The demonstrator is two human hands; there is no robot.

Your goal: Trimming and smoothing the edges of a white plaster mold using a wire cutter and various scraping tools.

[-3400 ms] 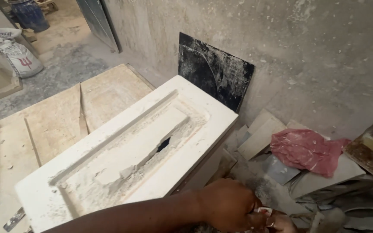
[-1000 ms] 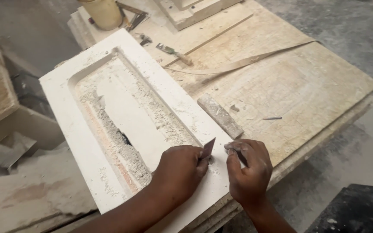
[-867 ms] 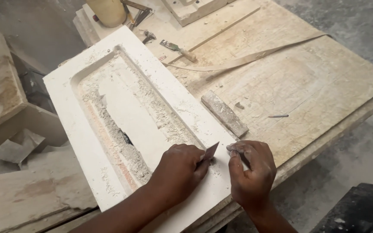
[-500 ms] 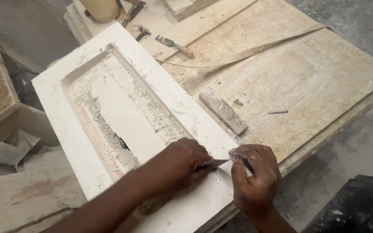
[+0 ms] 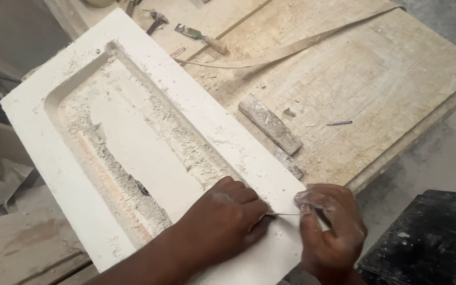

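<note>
From the head view, my left hand (image 5: 222,221) lies knuckles-up on the near end of the white slab (image 5: 43,158), fingers curled together and pressed down at the edge of the slab's sunken middle. My right hand (image 5: 331,229) sits just beside it, at the slab's near right corner, thumb and forefinger pinched together. Between the two hands runs a thin blade (image 5: 283,214), seen edge-on as a pale line; my left grip is closed on one end and my right grip is clamped on the other, with the blade lying flat against the slab's rim. The slab lies slantwise across the desk (image 5: 397,68), its recess rough with crumbled plaster (image 5: 117,184) along both long sides and a smoother strip down the middle, where a small dark hole (image 5: 142,187) shows. White dust coats my fingertips. On the desk to the right of the slab lies a short grey bar (image 5: 270,124), dusted white, and near it a nail (image 5: 340,123). Farther off, a long thin strip (image 5: 291,50) curves across the desk, with a wooden-handled chisel (image 5: 201,37) and a small hammer (image 5: 157,18) near the top edge. A dark slab (image 5: 428,237) stands at the lower right, off the desk.
</note>
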